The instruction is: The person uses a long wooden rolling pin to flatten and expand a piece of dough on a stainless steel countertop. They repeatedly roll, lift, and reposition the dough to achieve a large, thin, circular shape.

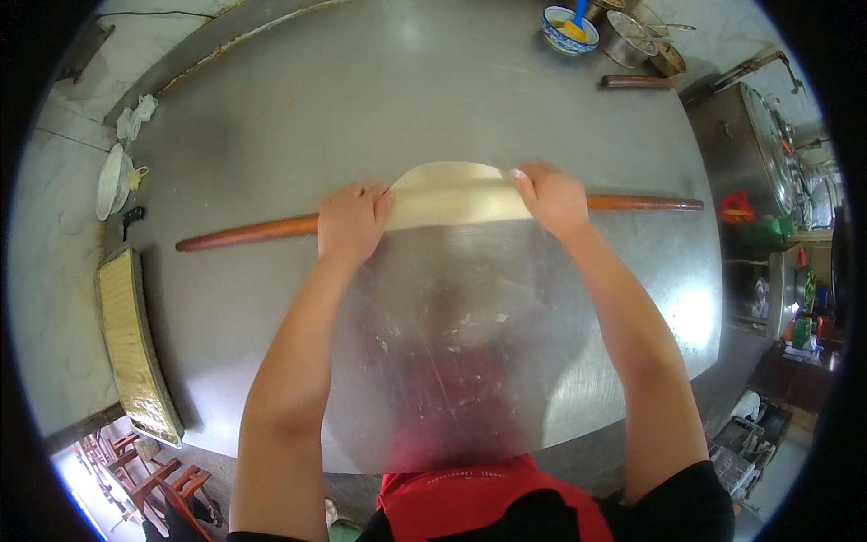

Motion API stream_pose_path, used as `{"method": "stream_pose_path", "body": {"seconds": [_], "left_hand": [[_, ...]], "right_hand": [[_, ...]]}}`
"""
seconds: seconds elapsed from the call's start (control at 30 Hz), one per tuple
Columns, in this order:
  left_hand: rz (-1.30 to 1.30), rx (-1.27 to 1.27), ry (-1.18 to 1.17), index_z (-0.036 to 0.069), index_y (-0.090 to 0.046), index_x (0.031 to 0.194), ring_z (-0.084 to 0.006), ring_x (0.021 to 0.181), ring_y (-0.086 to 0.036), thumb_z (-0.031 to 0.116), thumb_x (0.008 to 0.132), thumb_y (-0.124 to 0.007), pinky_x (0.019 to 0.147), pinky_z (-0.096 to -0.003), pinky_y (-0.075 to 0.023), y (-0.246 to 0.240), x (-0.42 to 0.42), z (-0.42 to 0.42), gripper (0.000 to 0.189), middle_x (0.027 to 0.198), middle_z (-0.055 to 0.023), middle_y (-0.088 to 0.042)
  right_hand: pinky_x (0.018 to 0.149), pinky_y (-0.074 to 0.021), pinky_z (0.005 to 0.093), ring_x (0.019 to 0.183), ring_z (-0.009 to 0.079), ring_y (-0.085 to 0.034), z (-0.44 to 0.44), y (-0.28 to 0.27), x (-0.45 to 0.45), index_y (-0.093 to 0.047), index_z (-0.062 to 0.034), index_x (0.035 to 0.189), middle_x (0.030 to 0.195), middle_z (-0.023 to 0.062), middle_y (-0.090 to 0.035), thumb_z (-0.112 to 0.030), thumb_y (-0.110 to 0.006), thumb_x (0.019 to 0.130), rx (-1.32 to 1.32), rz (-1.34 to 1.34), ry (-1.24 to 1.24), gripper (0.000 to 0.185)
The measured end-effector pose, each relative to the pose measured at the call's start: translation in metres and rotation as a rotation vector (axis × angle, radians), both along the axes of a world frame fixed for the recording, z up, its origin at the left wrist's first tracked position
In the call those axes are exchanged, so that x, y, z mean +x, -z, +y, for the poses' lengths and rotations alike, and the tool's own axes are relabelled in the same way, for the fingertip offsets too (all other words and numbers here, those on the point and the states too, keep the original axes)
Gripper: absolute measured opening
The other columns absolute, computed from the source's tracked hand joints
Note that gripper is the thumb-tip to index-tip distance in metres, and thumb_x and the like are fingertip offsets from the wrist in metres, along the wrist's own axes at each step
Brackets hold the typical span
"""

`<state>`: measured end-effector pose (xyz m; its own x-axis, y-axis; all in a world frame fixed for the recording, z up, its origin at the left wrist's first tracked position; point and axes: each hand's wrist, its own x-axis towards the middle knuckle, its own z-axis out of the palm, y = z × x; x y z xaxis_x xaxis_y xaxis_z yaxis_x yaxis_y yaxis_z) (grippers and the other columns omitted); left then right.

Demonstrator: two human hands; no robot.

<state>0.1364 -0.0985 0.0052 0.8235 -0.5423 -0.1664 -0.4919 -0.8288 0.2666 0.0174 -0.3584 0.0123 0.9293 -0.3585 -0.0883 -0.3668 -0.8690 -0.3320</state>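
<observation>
A long wooden rolling pin (247, 232) lies crosswise over the steel worktop, with pale dough (450, 206) wrapped around its middle. Part of the dough shows as a rounded flap (450, 171) on the far side of the pin. My left hand (353, 218) is on the pin at the dough's left edge, fingers curled over the far side. On the dough's right edge rests my right hand (552, 198), its thumb pointing inward. The fingers of both hands are slightly blurred, and how tightly they close around the pin is hidden.
A tray with yellowish contents (132, 339) stands along the worktop's left edge, below a white bowl (114, 181). At the far right are a blue-and-white bowl (569, 42) with a blue-handled brush, metal pots (628, 42) and a short wooden rod (637, 82). A large steel vessel (738, 149) adjoins the right edge.
</observation>
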Motion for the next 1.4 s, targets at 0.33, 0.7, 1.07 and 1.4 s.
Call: {"method": "stream_pose_path", "body": {"seconds": [0.33, 0.7, 1.07, 1.4], "left_hand": [[-0.245, -0.124, -0.056, 0.009, -0.053, 0.122, -0.0301, 0.087, -0.049, 0.032, 0.087, -0.046, 0.08, -0.041, -0.0371, 0.025, -0.102, 0.04, 0.042, 0.09, -0.0134, -0.052], [-0.143, 0.04, 0.131, 0.009, -0.043, 0.133, -0.0287, 0.119, -0.04, 0.03, 0.081, -0.052, 0.106, -0.0486, -0.0212, 0.007, -0.287, 0.069, 0.057, 0.127, -0.0123, -0.043], [0.004, 0.136, 0.191, 0.01, -0.046, 0.13, -0.0261, 0.133, -0.029, 0.031, 0.084, -0.045, 0.111, -0.0451, -0.0157, 0.003, -0.24, -0.003, 0.051, 0.14, -0.0091, -0.039], [-0.082, 0.039, 0.156, 0.014, -0.055, 0.121, -0.0281, 0.129, -0.034, 0.038, 0.08, -0.05, 0.111, -0.0488, -0.0141, -0.001, -0.204, -0.013, 0.048, 0.136, -0.0094, -0.043]], "right_hand": [[0.079, -0.0408, 0.0418, 0.087, 0.0321, -0.053, 0.036, 0.01, -0.091, -0.057, -0.0084, 0.105, 0.097, 0.0138, -0.054, -0.039, -0.056, 0.082, -0.185, -0.124, -0.037, 0.038], [0.097, -0.0313, 0.0489, 0.108, 0.0369, -0.048, 0.112, -0.003, -0.238, -0.051, -0.0025, 0.12, 0.118, 0.02, -0.05, -0.046, -0.056, 0.08, -0.044, -0.146, -0.345, 0.059], [0.106, -0.0255, 0.0487, 0.122, 0.0329, -0.043, 0.118, 0.024, -0.183, -0.042, 0.0009, 0.129, 0.127, 0.0206, -0.048, -0.046, -0.053, 0.081, 0.027, -0.205, -0.471, 0.068], [0.104, -0.0277, 0.0496, 0.122, 0.0331, -0.042, 0.095, 0.02, -0.117, -0.042, -0.0103, 0.133, 0.128, 0.0206, -0.047, -0.048, -0.051, 0.081, -0.02, -0.156, -0.422, 0.064]]}}
